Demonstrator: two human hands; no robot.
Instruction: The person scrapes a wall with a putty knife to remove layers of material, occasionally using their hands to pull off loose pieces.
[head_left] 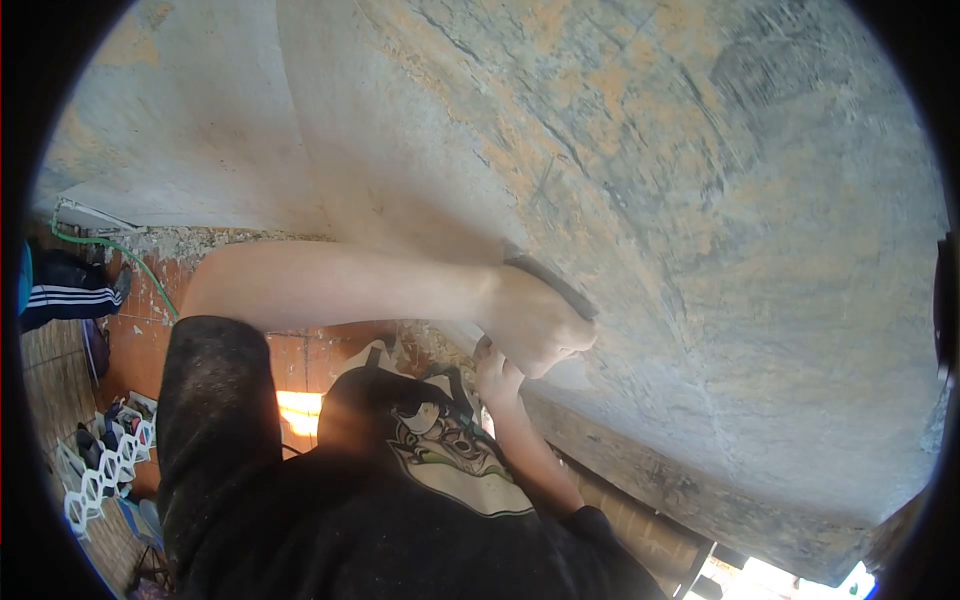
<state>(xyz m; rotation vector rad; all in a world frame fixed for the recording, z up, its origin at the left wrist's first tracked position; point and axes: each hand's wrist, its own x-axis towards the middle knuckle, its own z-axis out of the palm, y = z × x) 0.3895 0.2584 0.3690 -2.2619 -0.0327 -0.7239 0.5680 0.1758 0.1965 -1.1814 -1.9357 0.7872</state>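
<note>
My left hand [545, 322] is closed, knuckles toward the wall, around a tool with a flat dark blade [552, 280] that looks like a plastering trowel. Its long edge lies against the patchy grey and tan wall [700, 230]; the handle is hidden inside my fist. Just below, my right hand [497, 378] has its fingers curled in close to my left wrist. A pale flat edge [460, 336] shows beside those fingers, but what they grip is hidden. Smoother, paler plaster covers the wall to the left of the blade.
At the far left is another person's leg in striped trousers [70, 297]. A green hose [135, 262] runs along the wall foot to the orange tiled floor [140, 350]. A white lattice rack [100, 480] with shoes stands lower left. Bright light enters lower right.
</note>
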